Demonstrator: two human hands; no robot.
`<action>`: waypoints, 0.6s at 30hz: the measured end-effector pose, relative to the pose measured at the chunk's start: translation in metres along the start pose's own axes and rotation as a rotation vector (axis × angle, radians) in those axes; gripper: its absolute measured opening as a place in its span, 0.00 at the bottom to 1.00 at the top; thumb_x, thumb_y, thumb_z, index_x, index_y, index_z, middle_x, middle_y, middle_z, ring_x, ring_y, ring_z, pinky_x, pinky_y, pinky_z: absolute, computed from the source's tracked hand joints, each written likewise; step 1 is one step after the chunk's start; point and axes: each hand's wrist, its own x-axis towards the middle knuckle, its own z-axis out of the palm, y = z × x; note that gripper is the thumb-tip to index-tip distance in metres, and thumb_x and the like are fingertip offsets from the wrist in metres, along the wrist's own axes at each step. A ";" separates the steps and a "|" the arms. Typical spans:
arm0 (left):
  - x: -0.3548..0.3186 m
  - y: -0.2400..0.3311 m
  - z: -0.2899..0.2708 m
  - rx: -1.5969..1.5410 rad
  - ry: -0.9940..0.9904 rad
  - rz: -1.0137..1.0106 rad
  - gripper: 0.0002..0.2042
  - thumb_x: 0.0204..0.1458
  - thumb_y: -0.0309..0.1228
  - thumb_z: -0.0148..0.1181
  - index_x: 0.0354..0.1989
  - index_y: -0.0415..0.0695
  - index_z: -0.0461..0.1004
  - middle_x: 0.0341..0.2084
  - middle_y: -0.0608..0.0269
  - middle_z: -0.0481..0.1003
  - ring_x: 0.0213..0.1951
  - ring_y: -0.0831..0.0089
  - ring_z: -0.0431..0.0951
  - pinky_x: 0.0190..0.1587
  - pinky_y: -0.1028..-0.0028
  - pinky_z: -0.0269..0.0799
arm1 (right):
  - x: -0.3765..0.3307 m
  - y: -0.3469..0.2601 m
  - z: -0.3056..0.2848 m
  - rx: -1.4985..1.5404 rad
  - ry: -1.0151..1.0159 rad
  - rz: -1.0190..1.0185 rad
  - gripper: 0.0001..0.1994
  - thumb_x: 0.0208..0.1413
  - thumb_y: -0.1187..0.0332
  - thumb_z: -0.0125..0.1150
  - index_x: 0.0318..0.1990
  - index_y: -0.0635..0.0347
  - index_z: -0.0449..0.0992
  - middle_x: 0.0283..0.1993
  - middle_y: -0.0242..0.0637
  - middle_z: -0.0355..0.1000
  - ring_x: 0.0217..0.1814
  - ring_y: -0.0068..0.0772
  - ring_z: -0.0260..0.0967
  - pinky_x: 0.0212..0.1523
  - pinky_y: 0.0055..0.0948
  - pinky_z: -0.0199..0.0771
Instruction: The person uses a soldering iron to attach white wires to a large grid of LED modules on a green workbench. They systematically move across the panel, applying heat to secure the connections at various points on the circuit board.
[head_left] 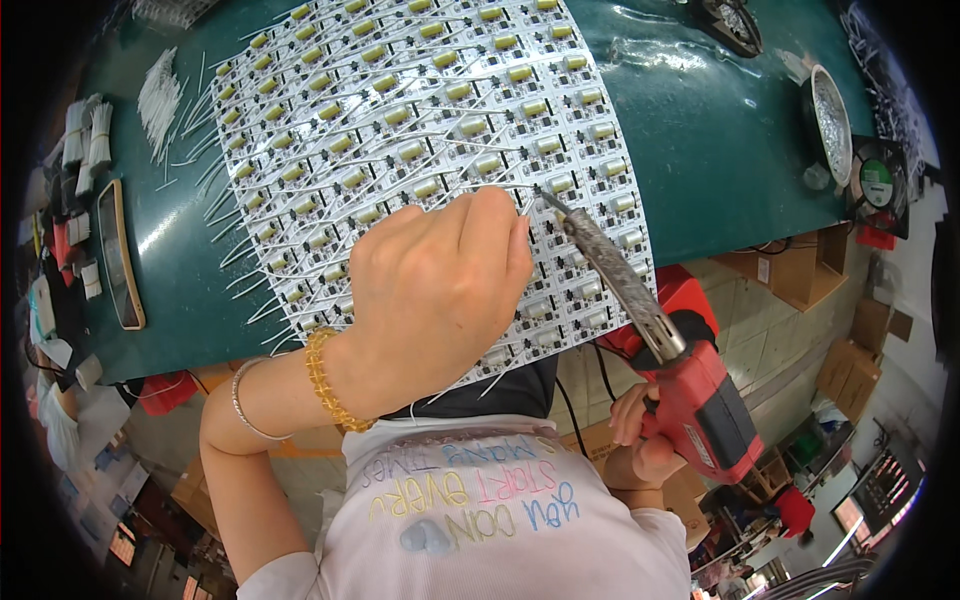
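Note:
A large white panel of small circuit boards (600, 160) lies on the green table, with rows of yellowish cylindrical components and thin white wires across it. Over its near part, my left hand (440, 265) is closed in a pinch; a white wire (528, 203) shows at the fingertips, though the grip itself is mostly hidden. My right hand (640, 435) wraps round the handle of a red and black soldering gun (705, 410). The gun's dark metal barrel points up and left, and its tip is at the board just right of my left fingertips.
Loose white wires (160, 105) lie in a pile on the green table (700, 150), left of the panel. A phone (120, 255) rests near the left edge. At right are a round metal dish (830, 125) and a small black fan (880, 185); cardboard boxes (790, 270) stand below.

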 end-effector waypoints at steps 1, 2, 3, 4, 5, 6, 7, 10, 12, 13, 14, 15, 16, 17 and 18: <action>0.001 0.001 0.000 -0.004 -0.001 0.006 0.08 0.47 0.25 0.62 0.21 0.45 0.67 0.10 0.68 0.65 0.11 0.72 0.64 0.17 0.74 0.59 | 0.002 -0.006 0.005 -0.020 0.000 -0.068 0.22 0.50 0.52 0.57 0.43 0.62 0.65 0.32 0.30 0.67 0.33 0.27 0.65 0.35 0.26 0.65; 0.002 0.002 0.000 -0.008 -0.003 0.010 0.08 0.47 0.24 0.63 0.22 0.45 0.69 0.09 0.69 0.65 0.11 0.74 0.64 0.17 0.74 0.58 | 0.010 -0.011 0.013 0.066 -0.029 -0.160 0.32 0.48 0.43 0.56 0.46 0.67 0.62 0.23 0.28 0.63 0.23 0.25 0.63 0.26 0.25 0.64; 0.002 0.003 0.001 -0.006 -0.004 0.016 0.08 0.47 0.24 0.63 0.22 0.45 0.69 0.09 0.69 0.65 0.11 0.74 0.64 0.17 0.74 0.58 | 0.014 -0.012 0.017 0.152 -0.058 -0.254 0.43 0.46 0.33 0.54 0.50 0.72 0.60 0.14 0.27 0.60 0.14 0.23 0.60 0.18 0.24 0.63; 0.002 0.002 -0.001 -0.006 -0.003 0.011 0.08 0.47 0.24 0.63 0.22 0.45 0.69 0.09 0.70 0.65 0.11 0.74 0.64 0.17 0.74 0.58 | 0.010 0.001 0.012 0.224 -0.018 -0.224 0.43 0.46 0.33 0.54 0.49 0.71 0.60 0.14 0.27 0.60 0.14 0.23 0.60 0.18 0.24 0.63; 0.002 0.001 -0.001 -0.006 -0.002 0.008 0.08 0.47 0.24 0.62 0.21 0.45 0.69 0.09 0.70 0.65 0.11 0.74 0.64 0.17 0.74 0.58 | 0.007 0.017 0.009 0.297 0.023 -0.195 0.42 0.46 0.33 0.54 0.49 0.71 0.60 0.14 0.27 0.60 0.14 0.23 0.60 0.18 0.24 0.63; 0.002 0.001 -0.002 -0.004 -0.001 0.002 0.08 0.47 0.24 0.62 0.21 0.45 0.69 0.09 0.69 0.65 0.11 0.74 0.64 0.17 0.74 0.58 | 0.001 0.027 0.000 0.282 0.026 -0.164 0.37 0.46 0.39 0.55 0.49 0.69 0.61 0.19 0.28 0.61 0.19 0.24 0.61 0.23 0.24 0.63; 0.002 0.001 -0.002 0.000 -0.002 0.003 0.08 0.47 0.24 0.62 0.21 0.45 0.69 0.09 0.69 0.66 0.11 0.74 0.64 0.17 0.74 0.58 | 0.002 0.024 0.002 0.271 0.033 -0.133 0.32 0.47 0.46 0.56 0.48 0.67 0.63 0.24 0.29 0.63 0.24 0.25 0.63 0.27 0.25 0.64; 0.001 0.002 -0.001 0.003 -0.004 0.007 0.08 0.47 0.24 0.62 0.21 0.45 0.69 0.09 0.69 0.66 0.11 0.74 0.64 0.17 0.74 0.58 | 0.001 0.007 -0.001 0.167 -0.050 -0.088 0.16 0.49 0.71 0.62 0.47 0.60 0.69 0.44 0.34 0.70 0.44 0.29 0.69 0.45 0.27 0.69; 0.001 0.002 0.000 0.005 -0.005 0.010 0.09 0.47 0.25 0.62 0.21 0.45 0.67 0.10 0.68 0.65 0.11 0.72 0.64 0.17 0.73 0.59 | -0.001 0.020 -0.004 0.348 -0.084 -0.063 0.18 0.50 0.70 0.62 0.49 0.60 0.68 0.44 0.34 0.70 0.43 0.30 0.69 0.46 0.26 0.69; 0.001 0.003 0.001 0.008 -0.006 0.010 0.10 0.47 0.26 0.61 0.21 0.45 0.65 0.11 0.67 0.65 0.12 0.70 0.65 0.17 0.73 0.59 | -0.004 0.029 -0.008 0.434 -0.095 -0.015 0.20 0.50 0.69 0.63 0.51 0.60 0.68 0.45 0.34 0.70 0.44 0.30 0.69 0.46 0.26 0.69; 0.001 0.000 0.000 0.008 -0.005 0.000 0.11 0.47 0.27 0.60 0.20 0.45 0.63 0.12 0.65 0.64 0.12 0.68 0.65 0.17 0.72 0.60 | -0.014 0.042 -0.023 0.504 -0.107 0.109 0.21 0.51 0.67 0.62 0.52 0.60 0.67 0.46 0.34 0.70 0.44 0.30 0.69 0.47 0.26 0.69; 0.000 0.000 0.000 0.008 -0.007 -0.002 0.11 0.47 0.27 0.60 0.20 0.45 0.63 0.12 0.65 0.64 0.12 0.68 0.65 0.17 0.72 0.60 | -0.016 0.056 -0.030 0.591 -0.142 0.151 0.21 0.52 0.65 0.62 0.52 0.60 0.67 0.47 0.34 0.70 0.45 0.30 0.69 0.48 0.25 0.69; 0.001 0.001 -0.001 0.008 -0.010 -0.003 0.11 0.47 0.27 0.60 0.20 0.45 0.63 0.12 0.65 0.64 0.12 0.68 0.65 0.17 0.72 0.60 | -0.015 0.064 -0.033 0.676 -0.174 0.196 0.22 0.52 0.63 0.62 0.53 0.59 0.67 0.48 0.34 0.70 0.45 0.30 0.69 0.48 0.25 0.68; 0.001 0.001 -0.001 0.007 -0.012 -0.005 0.10 0.47 0.27 0.60 0.20 0.45 0.63 0.12 0.65 0.64 0.12 0.68 0.65 0.17 0.72 0.60 | -0.012 0.074 -0.034 0.770 -0.237 0.164 0.21 0.53 0.61 0.61 0.52 0.59 0.68 0.48 0.34 0.70 0.46 0.29 0.68 0.49 0.24 0.68; 0.001 0.001 -0.002 0.004 -0.010 -0.004 0.09 0.47 0.26 0.61 0.21 0.45 0.65 0.11 0.66 0.65 0.12 0.70 0.65 0.17 0.73 0.60 | -0.015 0.079 -0.039 0.789 -0.238 0.156 0.21 0.54 0.59 0.60 0.52 0.59 0.68 0.49 0.35 0.70 0.46 0.29 0.68 0.49 0.24 0.68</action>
